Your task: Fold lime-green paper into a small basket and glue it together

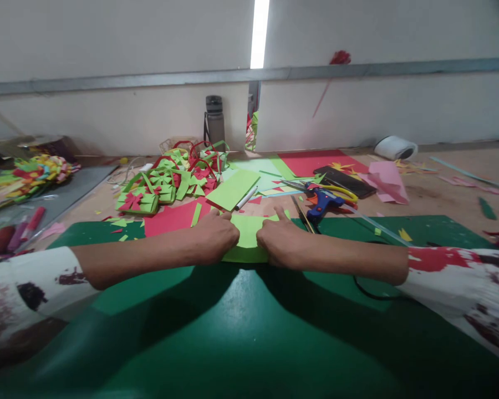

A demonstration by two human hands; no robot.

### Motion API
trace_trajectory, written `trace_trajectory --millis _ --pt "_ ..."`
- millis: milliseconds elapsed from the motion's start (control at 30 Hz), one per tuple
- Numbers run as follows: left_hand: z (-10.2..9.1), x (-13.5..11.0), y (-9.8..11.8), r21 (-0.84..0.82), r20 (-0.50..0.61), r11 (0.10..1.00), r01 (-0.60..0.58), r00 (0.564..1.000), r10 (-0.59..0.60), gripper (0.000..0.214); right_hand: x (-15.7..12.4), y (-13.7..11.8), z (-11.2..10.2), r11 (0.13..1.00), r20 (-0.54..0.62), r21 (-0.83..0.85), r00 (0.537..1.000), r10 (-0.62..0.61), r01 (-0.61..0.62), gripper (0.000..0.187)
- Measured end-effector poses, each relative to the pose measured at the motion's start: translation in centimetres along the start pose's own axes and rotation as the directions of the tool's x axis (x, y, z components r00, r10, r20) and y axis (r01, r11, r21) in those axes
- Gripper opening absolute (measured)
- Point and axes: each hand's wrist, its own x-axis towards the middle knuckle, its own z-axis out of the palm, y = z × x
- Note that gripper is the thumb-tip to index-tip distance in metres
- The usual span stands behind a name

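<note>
A light green paper sheet (248, 233) lies on the dark green cutting mat (249, 332) in front of me. My left hand (214, 235) rests on the sheet's left edge with its fingers curled down onto the paper. My right hand (279, 238) presses the right edge, thumb pointing up and away, fingers bent onto the paper. Both hands pinch or hold the sheet between them.
A blue glue gun (324, 202), scissors (301, 213) and a black phone (344, 180) lie to the right behind the sheet. A heap of green and red paper baskets (170, 180) sits back left, with a grey bottle (214, 119) by the wall. Markers (23, 227) lie far left.
</note>
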Motion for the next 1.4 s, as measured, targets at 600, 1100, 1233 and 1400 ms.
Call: trace_trajectory --millis 600,1100,1233,1400 --pt "-2.1 0.3 2.5 -0.369 -0.074 0.916 0.156 0.978 -0.196 0.008 -1.0 0.2 -0.5 0.996 -0.123 0.067 0.991 -0.045 0.053 0.012" --pt "0.4 1.9 1.9 -0.603 -0.022 0.797 0.041 0.997 -0.067 0.013 -1.7 4.6 2.1 0.919 -0.386 0.236 0.898 -0.211 0.317 0.014" --pt "0.6 2.2 2.0 -0.623 -0.012 0.782 0.017 0.999 -0.032 0.014 -1.2 5.0 2.9 0.921 -0.436 0.219 0.876 -0.204 0.323 0.012" --pt "0.3 2.2 2.0 -0.585 0.003 0.811 -0.005 1.0 0.009 0.01 -0.8 5.3 3.6 0.918 -0.43 0.22 0.877 -0.213 0.331 0.011"
